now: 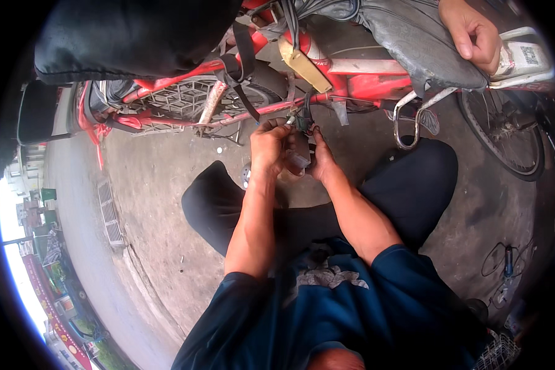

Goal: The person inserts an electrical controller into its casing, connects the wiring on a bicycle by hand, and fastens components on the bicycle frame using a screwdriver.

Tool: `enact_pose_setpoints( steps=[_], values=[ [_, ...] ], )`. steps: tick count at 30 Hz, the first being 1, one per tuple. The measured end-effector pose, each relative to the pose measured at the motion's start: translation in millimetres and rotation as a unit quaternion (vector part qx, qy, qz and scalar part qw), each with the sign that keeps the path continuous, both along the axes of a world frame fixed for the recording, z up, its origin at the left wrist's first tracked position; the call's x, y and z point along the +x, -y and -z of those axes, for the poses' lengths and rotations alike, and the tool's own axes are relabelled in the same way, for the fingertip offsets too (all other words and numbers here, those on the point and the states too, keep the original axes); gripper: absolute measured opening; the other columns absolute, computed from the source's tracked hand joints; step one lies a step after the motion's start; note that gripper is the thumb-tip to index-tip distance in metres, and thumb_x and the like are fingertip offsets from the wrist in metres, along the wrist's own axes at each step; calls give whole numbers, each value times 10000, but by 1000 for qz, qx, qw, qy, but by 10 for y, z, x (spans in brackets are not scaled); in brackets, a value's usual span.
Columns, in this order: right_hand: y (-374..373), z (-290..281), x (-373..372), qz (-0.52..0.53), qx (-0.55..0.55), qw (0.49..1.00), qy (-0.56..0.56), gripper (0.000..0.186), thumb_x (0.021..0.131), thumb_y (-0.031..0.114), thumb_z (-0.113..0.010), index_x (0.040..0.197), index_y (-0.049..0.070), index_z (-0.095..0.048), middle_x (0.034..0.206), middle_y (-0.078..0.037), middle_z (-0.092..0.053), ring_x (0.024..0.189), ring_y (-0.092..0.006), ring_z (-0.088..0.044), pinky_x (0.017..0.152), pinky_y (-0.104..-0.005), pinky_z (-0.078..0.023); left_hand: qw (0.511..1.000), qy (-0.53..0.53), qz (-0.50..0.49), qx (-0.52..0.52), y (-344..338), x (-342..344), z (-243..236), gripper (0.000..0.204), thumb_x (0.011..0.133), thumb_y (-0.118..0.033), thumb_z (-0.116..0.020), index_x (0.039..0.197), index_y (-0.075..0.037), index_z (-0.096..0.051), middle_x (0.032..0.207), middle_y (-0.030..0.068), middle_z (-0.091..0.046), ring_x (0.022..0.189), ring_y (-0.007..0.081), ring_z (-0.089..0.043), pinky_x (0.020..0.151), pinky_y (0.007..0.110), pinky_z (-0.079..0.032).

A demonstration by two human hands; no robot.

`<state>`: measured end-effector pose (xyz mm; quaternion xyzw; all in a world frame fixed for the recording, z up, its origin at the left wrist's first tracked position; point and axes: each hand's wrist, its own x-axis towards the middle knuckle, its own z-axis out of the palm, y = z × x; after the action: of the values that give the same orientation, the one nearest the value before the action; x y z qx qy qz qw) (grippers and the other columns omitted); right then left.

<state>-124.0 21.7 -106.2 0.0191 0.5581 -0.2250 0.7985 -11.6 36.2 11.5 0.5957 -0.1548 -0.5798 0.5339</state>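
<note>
Between my hands is a small box-shaped part (298, 154), greyish brown with a clear, shiny lower end. A bundle of thin wires (304, 116) runs from its top up to the red bike frame (228, 121). My left hand (269, 148) is closed, with thumb and fingertips pinching at the wires by the box's upper left. My right hand (322, 158) is closed around the box's right side, its thumb pointing up. Both hands are just below the frame's lower tube, above my spread knees. Details of the wire ends are too small to make out.
Another person's hand (478, 40) rests on a grey cover (407, 37) at the upper right. A tan block (305, 65) and dark straps (243, 55) hang on the frame. Right are a metal loop (407, 126) and a wheel (502, 132). A cabled tool (509, 262) lies lower right.
</note>
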Motion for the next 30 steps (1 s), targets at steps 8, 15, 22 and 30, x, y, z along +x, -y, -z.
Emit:
enact_pose_setpoints(
  steps=[8, 15, 22, 30],
  values=[
    [17, 354, 200, 143, -59, 887, 435, 719, 894, 686, -342, 1085, 38, -586, 928, -130, -649, 799, -277, -643, 738, -408, -545, 999, -36, 8, -8, 37, -18, 6, 128, 858, -30, -565, 982, 0, -571, 782, 75, -622, 611, 131, -571, 478, 248, -460],
    [-17, -5, 74, 198, -119, 926, 300, 646, 910, 637, -343, 1089, 69, -595, 990, -137, -647, 885, -286, -630, 770, -445, -525, 995, 58, 78, -6, -94, 54, 137, 212, 831, -60, -611, 1020, 32, -583, 864, 112, -629, 719, 180, -614, 583, 297, -509],
    [-70, -204, -81, 200, -192, 937, 211, 573, 898, 600, -455, 1126, 95, -597, 1022, -115, -649, 918, -275, -624, 853, -417, -489, 849, 519, 66, -67, -685, -245, 92, 500, 754, -164, -710, 1186, 33, -554, 1106, 182, -582, 1022, 291, -555, 883, 393, -448],
    [-66, -286, -174, 139, -277, 936, 165, 720, 877, 693, -404, 1182, 64, -575, 1102, -111, -636, 979, -245, -618, 880, -393, -492, 744, 639, 190, -36, -827, -380, -138, 593, 666, -280, -774, 1159, -7, -588, 1021, 169, -573, 994, 353, -529, 887, 425, -436]
  ],
)
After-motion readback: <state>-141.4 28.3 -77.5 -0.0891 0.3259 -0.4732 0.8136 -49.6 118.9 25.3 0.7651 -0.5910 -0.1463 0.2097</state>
